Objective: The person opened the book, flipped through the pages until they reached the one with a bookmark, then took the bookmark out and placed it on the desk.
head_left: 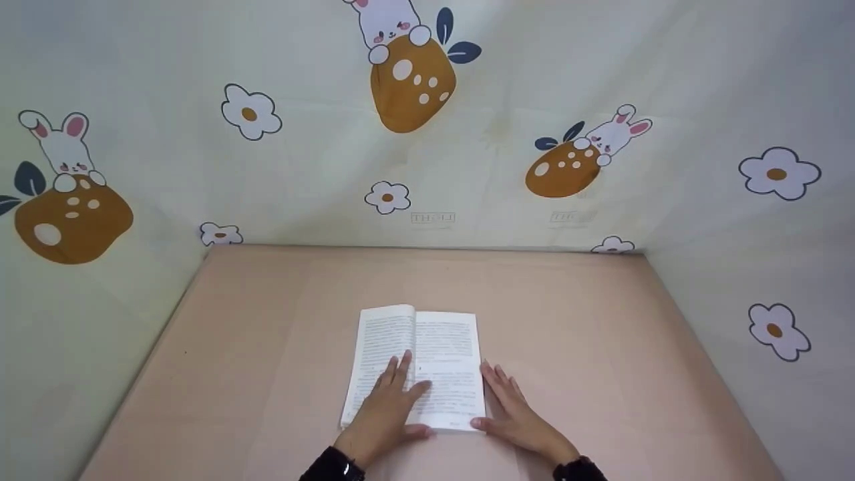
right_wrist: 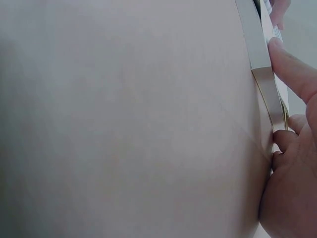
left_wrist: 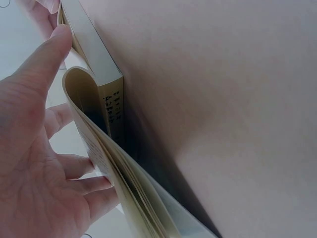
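Observation:
An open book (head_left: pixel 449 361) with printed pages lies on the table. My left hand (head_left: pixel 384 417) rests on its left page with fingers spread and the thumb by the lower edge near the middle. In the left wrist view, the left part of the book (left_wrist: pixel 130 173) bows up in a curve beside the spine, under the fingers. At the book's right side is my right hand (head_left: pixel 518 421), its thumb on the lower right corner of the page and its fairly straight fingers along the side edge. The right wrist view shows the thick page block (right_wrist: pixel 267 89) against those fingers.
A pinkish-beige tabletop (head_left: pixel 267 347) extends around the book. Pale cloth walls (head_left: pixel 320 147) printed with rabbits, flowers and orange fruit enclose it at the back and both sides. Dark cuffs (head_left: pixel 332 465) show at both wrists.

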Demonstrator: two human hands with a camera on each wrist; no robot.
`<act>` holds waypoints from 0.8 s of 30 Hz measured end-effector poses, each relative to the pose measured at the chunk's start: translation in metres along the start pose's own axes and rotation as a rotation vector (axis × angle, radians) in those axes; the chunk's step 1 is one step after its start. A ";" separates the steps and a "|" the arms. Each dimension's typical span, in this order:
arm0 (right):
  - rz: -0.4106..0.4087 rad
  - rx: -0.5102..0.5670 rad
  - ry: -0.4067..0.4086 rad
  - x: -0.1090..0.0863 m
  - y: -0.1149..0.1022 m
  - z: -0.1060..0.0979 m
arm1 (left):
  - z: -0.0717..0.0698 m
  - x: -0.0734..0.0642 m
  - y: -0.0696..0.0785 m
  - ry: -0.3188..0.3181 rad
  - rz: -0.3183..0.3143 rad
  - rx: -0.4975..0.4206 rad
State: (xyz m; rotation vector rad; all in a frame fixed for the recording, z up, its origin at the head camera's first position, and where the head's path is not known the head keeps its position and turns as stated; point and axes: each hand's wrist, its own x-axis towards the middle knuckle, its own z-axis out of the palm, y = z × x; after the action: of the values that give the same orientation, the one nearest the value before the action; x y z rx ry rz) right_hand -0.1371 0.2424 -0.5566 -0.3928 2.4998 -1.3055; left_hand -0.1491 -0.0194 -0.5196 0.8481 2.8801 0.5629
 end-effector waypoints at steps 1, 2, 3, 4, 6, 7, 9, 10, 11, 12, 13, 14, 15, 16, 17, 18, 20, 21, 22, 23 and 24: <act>0.003 -0.002 0.002 0.000 0.000 0.000 | 0.000 0.000 0.000 -0.001 -0.002 -0.003; 0.004 -0.006 0.004 0.000 0.000 0.000 | 0.000 0.000 0.000 -0.004 -0.004 -0.007; 0.007 -0.007 0.004 0.000 0.000 0.000 | 0.000 0.000 0.000 -0.005 -0.005 -0.009; 0.010 -0.006 0.004 0.000 0.000 0.000 | 0.000 0.000 0.000 -0.005 -0.004 -0.008; 0.011 -0.009 0.003 0.001 0.000 0.000 | 0.000 0.000 0.000 -0.003 0.000 -0.004; 0.014 -0.009 0.001 0.001 0.000 0.000 | 0.000 0.000 0.000 -0.003 0.001 0.000; 0.018 -0.006 -0.001 0.001 0.001 0.000 | 0.000 0.000 -0.001 0.000 0.005 0.005; 0.022 -0.004 -0.002 0.001 0.001 0.000 | 0.000 0.000 -0.001 0.003 0.008 0.006; 0.024 -0.005 -0.004 0.001 0.001 0.000 | 0.000 0.000 -0.001 0.004 0.009 0.008; 0.025 -0.005 -0.006 0.001 0.000 0.000 | 0.000 0.000 -0.001 0.004 0.009 0.008; 0.027 -0.004 -0.006 0.001 0.000 0.000 | 0.000 0.000 0.000 0.004 0.008 0.007; 0.028 -0.003 -0.006 0.001 0.000 0.000 | 0.000 0.000 0.000 0.004 0.007 0.006; 0.028 -0.002 -0.006 0.001 0.000 0.000 | 0.000 0.000 0.000 0.003 0.005 0.006; 0.026 -0.004 -0.006 0.001 0.000 0.000 | 0.000 0.000 0.000 0.002 0.004 0.008; 0.024 -0.005 -0.007 0.001 0.000 0.000 | 0.000 0.000 0.000 0.002 0.002 0.008; 0.023 -0.005 -0.005 0.001 0.000 0.000 | 0.000 0.000 0.000 0.001 0.000 0.008; 0.024 -0.003 -0.006 0.001 0.000 0.000 | 0.000 0.000 0.001 0.000 -0.002 0.011; 0.023 -0.001 -0.007 0.001 -0.001 0.000 | 0.000 0.000 0.001 -0.001 -0.004 0.012; 0.024 0.002 -0.007 0.001 -0.001 0.000 | 0.000 0.000 0.002 -0.004 -0.005 0.014; 0.025 0.005 -0.005 0.000 -0.001 0.000 | 0.000 0.000 0.002 -0.005 -0.006 0.015; 0.027 0.008 -0.005 0.000 -0.001 0.000 | 0.000 0.001 0.002 -0.005 -0.004 0.021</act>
State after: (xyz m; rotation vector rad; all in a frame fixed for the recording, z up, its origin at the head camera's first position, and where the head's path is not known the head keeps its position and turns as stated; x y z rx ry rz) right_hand -0.1372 0.2417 -0.5562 -0.3585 2.4866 -1.3022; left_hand -0.1486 -0.0174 -0.5184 0.8450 2.8875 0.5296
